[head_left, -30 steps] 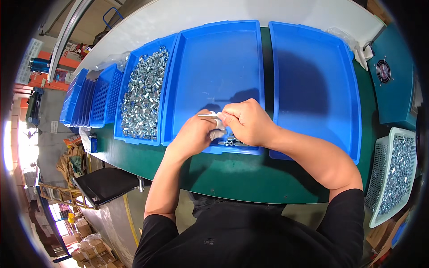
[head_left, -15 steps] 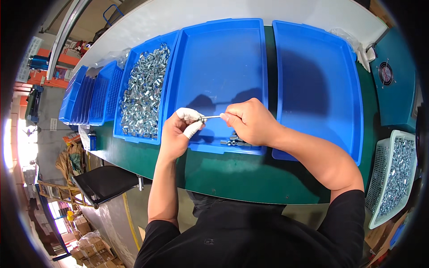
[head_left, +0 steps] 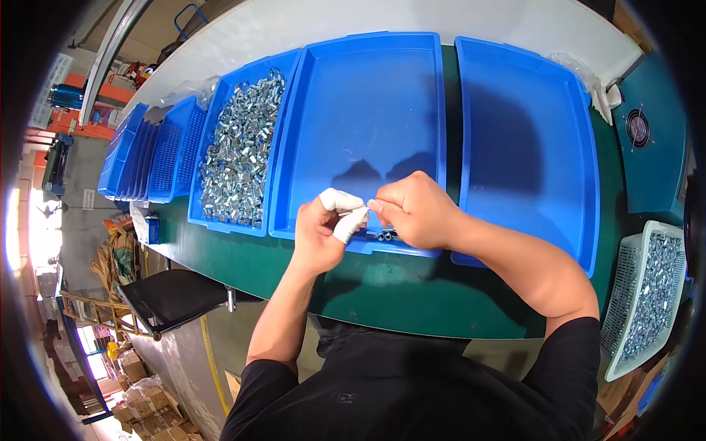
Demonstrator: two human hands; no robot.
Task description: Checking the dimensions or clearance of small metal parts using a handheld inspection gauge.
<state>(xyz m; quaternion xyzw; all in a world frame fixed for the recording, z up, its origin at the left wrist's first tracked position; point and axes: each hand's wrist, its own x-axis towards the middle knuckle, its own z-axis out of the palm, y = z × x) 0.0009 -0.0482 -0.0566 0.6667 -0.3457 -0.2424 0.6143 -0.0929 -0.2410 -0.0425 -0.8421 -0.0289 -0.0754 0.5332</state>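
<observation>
The left hand (head_left: 318, 234) and right hand (head_left: 413, 212) meet fingertip to fingertip over the near rim of the middle tray (head_left: 382, 95). The left hand's thumb and forefinger wear white cots (head_left: 344, 228) and are pressed together toward the right hand's pinched fingertips. Between them sits a small metal part (head_left: 366, 212), pale and shiny, so tiny and so covered by the fingers that its shape cannot be made out; which hand truly grips it is hard to tell. Just below the right hand's fingers, a few more small metal pieces (head_left: 384, 235) lie on the tray's near edge, partly hidden by the hand.

The middle tray is blue and shallow. To its left, touching it, a second blue tray (head_left: 209, 217) holds a heap of shiny metal parts (head_left: 239, 147). To the right lies a third blue tray (head_left: 529, 132). All rest on a green table (head_left: 412, 287). At the far right a white basket (head_left: 625, 345) of similar parts is cut off by the picture's dark rim.
</observation>
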